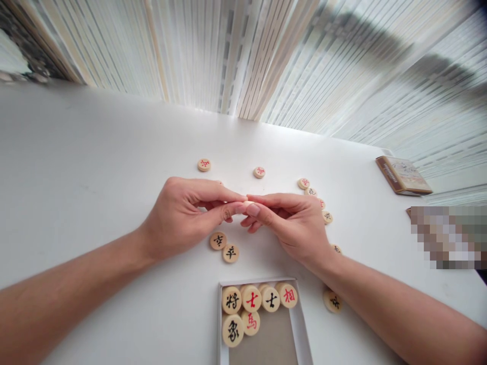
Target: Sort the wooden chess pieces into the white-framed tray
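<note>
Piece [248,203], mostly hidden in the head view, is pinched by both the left hand [186,210] and the right hand [299,223], fingertips nearly meeting above the table [95,152]. Two black-marked discs [230,253] lie touching, nearer the wearer. Beyond them, nearest, an open box [266,344] shows six disc faces [232,300].

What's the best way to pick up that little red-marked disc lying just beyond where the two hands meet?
Probably pinch the red-marked disc by opposite sides of its round rim, coming from above. It lies flat, by itself, on the white table, so the edge looks reachable all around.
</note>
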Tool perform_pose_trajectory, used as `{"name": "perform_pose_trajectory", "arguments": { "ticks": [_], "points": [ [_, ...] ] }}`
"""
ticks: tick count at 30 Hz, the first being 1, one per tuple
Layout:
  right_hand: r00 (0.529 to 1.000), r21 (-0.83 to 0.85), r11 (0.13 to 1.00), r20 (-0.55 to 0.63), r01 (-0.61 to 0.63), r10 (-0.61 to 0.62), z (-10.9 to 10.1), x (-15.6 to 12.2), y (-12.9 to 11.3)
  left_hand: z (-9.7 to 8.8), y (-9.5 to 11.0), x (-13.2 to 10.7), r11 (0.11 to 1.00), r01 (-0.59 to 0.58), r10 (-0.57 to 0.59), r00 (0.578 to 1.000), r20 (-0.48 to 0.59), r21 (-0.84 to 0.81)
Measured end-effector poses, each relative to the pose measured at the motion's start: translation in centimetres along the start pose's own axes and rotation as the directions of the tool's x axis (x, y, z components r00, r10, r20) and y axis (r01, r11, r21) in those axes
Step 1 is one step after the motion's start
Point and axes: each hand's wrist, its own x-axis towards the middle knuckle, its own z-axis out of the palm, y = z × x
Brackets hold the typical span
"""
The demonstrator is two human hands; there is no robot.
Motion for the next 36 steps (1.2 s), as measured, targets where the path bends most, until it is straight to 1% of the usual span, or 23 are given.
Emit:
{"name": "perform_pose_trajectory", "arguments": {
  "ticks": [4,12,19,24,26,28,31,36],
  "points": [
    [1.000,0.002,1.000,0.019,-0.013,0.013,-0.04,0.14,-0.23,0.11,0.25,0.09,1.000,0.026,-0.026,1.000,-0.008,-0.013],
    [0.995,0.080,0.994,0.075,-0.079,0.073,-0.34,0.26,-0.07,0.51,0.14,0.19,0.978,0.161,-0.167,0.986,-0.029,-0.133],
    [0.990,0.145,0.982,0.098,-0.119,0.105,-0.46,0.38,0.11,0.05,0.06,0.45,0.945,0.271,-0.268,0.963,0.042,-0.184],
    [0.990,0.139,0.984,0.106,-0.109,0.094,-0.47,0.41,0.19,-0.12,0.15,0.50,0.933,0.312,-0.301,0.950,0.086,-0.179],
    [0.993,0.117,0.989,0.091,-0.091,0.081,-0.43,0.39,0.20,-0.12,0.23,0.50,0.935,0.310,-0.296,0.950,0.100,-0.171],
    [0.994,0.082,0.993,0.079,-0.085,0.079,-0.38,0.40,0.20,-0.09,0.27,0.47,0.946,0.279,-0.262,0.958,0.117,-0.167],
    [0.991,0.054,0.992,0.073,-0.113,0.109,-0.33,0.45,0.10,-0.01,0.22,0.33,0.964,0.224,-0.205,0.969,0.139,-0.144],
    [0.984,0.041,0.986,0.081,-0.159,0.156,-0.39,0.46,-0.15,-0.01,0.14,-0.04,0.991,0.130,-0.122,0.980,0.158,-0.040]
  ]
}}
